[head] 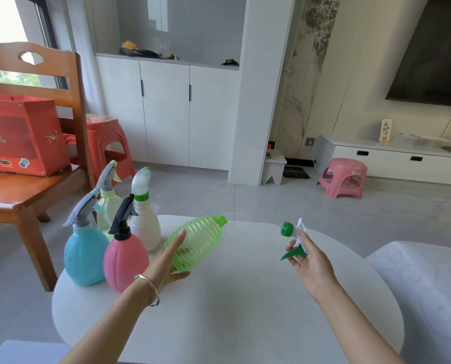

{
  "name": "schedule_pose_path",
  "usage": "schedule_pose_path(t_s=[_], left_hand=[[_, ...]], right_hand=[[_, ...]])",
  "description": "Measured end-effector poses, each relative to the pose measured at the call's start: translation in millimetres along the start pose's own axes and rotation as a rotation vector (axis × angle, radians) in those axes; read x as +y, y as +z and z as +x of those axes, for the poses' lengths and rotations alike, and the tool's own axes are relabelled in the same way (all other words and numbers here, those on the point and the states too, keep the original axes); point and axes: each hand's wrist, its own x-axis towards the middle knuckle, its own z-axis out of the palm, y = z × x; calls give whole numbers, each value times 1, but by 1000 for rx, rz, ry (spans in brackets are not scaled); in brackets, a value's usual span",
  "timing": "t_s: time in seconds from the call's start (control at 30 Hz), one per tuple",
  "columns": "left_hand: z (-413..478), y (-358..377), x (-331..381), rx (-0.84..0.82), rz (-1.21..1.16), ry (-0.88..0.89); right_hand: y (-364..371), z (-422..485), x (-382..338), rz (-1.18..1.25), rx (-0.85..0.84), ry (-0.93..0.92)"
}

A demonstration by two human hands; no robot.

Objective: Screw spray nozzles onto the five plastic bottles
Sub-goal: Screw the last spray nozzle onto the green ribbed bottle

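Observation:
My left hand point(169, 261) grips a ribbed clear green bottle point(200, 240), tilted with its open green neck toward the upper right, above the white round table point(245, 311). My right hand point(311, 264) holds a white and green spray nozzle point(294, 239) off to the right, its green collar facing the bottle, a gap between them. Standing at the table's left are a blue bottle point(85, 256), a pink bottle point(126, 261), a pale yellow bottle point(108, 208) and a white bottle point(144, 222), each with a nozzle on top.
A wooden chair point(35, 190) with a red gift box point(22, 135) stands left of the table. A red stool point(106, 143) is behind it, a pink stool point(343, 177) on the floor at right. A white cushion point(429, 298) borders the table's right.

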Motion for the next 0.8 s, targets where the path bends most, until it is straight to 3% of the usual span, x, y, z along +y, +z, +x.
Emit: schedule_pose_path(t_s=[0.57, 0.8], left_hand=[[-8, 4, 5, -14, -23, -5], [-18, 20, 1, -160, 161, -48]], right_hand=[[-5, 0, -4, -52, -13, -15], [16, -17, 6, -197, -236, -63]])
